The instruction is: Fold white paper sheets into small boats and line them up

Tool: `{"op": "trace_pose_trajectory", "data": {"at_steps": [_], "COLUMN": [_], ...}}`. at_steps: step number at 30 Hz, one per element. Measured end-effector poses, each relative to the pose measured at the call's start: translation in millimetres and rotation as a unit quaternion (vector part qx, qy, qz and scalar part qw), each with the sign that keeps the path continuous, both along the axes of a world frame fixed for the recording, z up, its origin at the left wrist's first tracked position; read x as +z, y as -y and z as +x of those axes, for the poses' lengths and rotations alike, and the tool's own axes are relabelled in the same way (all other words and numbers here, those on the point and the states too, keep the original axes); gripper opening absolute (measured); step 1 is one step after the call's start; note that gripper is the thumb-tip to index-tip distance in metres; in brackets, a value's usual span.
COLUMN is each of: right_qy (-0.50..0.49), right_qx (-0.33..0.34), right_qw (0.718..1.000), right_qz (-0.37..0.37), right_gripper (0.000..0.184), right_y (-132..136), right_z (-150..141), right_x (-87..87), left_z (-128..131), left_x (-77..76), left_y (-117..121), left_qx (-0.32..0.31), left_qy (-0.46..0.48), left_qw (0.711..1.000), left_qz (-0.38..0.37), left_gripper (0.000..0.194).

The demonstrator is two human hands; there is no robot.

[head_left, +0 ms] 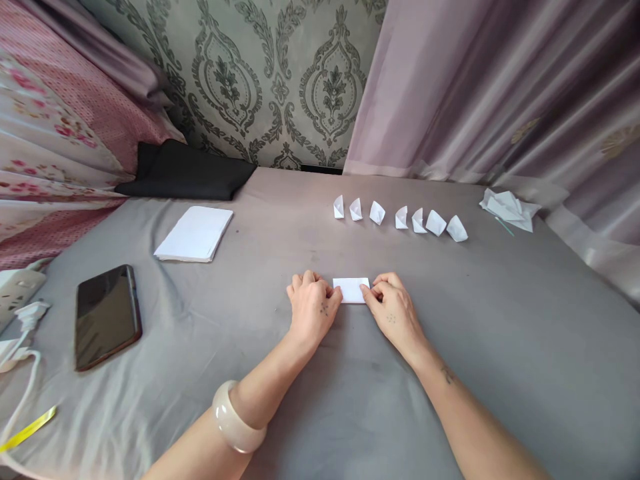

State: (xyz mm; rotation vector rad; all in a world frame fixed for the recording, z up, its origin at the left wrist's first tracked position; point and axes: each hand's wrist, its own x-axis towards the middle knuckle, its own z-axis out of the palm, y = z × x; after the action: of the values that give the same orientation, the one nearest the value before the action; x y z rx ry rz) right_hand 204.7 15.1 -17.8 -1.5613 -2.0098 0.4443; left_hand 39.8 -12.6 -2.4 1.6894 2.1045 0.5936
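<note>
**Left hand and right hand pinch the ends of a small white paper rectangle**

From where I stand, a wrinkled grey cloth covers the broad surface under the paper rectangle, my landmark here. Beyond the rectangle rises a grey-green wall with dark damask patterning; beyond it and to the right hangs a mauve curtain.

Far to the rectangle's left, against pink floral fabric, lies folded black cloth. Well left of the rectangle, a dark-screened phone lies flat; between the phone and the black cloth sits a neat stack of white paper.

Each hand takes one end of the rectangle, thumb on top and other fingers curled in; the fingertips underneath are hidden, so I cannot tell exactly how they grip. A glossy cream bangle circles the left forearm.

Far right of the rectangle and beyond it is a loose pile of white paper, a thin green strip beside it. Just beyond the rectangle, slightly right, seven tiny folded white paper pieces stand in an uneven row.
</note>
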Motion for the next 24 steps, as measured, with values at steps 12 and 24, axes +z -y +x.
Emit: {"op": "trace_pose_trajectory", "data": {"at_steps": [12, 24], "right_qy": [-0.006, -0.002], "right_qx": [-0.013, -0.007], "right_qw": [1.0, 1.0], "right_qz": [-0.028, -0.019], "right_gripper": [0.035, 0.034], "right_y": [-0.3, -0.3], "right_z": [-0.6, -0.5], "right_x": [1.5, 0.0], "left_z": [-0.1, 0.3], "left_x": [2.3, 1.9], "left_y": [-1.0, -1.3], "left_qx": [-0.003, -0.006], "left_qy": [-0.003, -0.021], "left_qw": [1.0, 1.0], "left_qz": [-0.009, -0.008], "left_gripper": [0.03, 0.029]}}
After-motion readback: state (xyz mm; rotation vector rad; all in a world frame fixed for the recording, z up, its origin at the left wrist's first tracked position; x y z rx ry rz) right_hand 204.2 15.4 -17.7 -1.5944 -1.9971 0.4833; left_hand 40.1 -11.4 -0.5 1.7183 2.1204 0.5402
